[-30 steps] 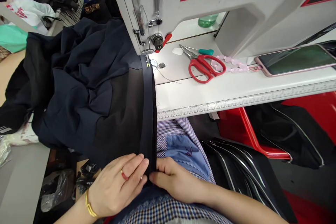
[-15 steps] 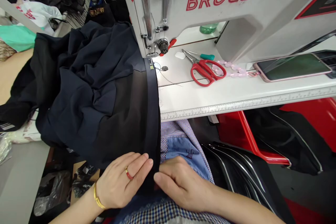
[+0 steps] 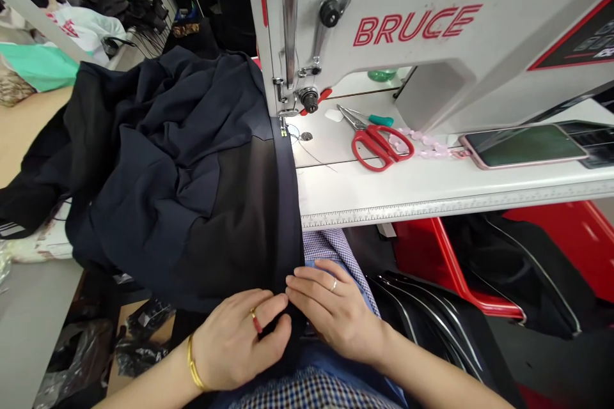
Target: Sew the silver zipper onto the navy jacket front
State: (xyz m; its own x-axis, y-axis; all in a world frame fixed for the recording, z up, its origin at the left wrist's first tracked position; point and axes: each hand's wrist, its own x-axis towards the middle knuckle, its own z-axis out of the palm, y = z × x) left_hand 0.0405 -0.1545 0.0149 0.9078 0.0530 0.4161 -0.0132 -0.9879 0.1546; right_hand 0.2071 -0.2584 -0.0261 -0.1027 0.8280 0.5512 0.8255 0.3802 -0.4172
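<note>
A dark navy and black garment (image 3: 192, 166) lies bunched to the left of the white sewing machine (image 3: 326, 45). Its long banded edge (image 3: 286, 204) runs from under the presser foot (image 3: 283, 129) down toward me. My left hand (image 3: 247, 339), with a ring and a gold bangle, is closed on the cloth near the lower end of this band. Right beside it, my right hand (image 3: 336, 313) has its fingers together over the band's outer edge, gripping it; its thumb is hidden below. The fingertips of both hands nearly meet.
Red-handled scissors (image 3: 381, 147), a teal-handled tool (image 3: 381, 120), a pink bead strap (image 3: 425, 144) and a phone (image 3: 525, 145) lie on the machine bed. A ruler strip (image 3: 432, 208) lines its front edge. Below right, a red bin (image 3: 444, 249) holds black cloth pieces.
My right hand has gone from a curled pinch to fingers laid over the band's edge. My left thumb has spread from its fingers. The view has shifted, and the garment looks nearly unmoved under the foot.
</note>
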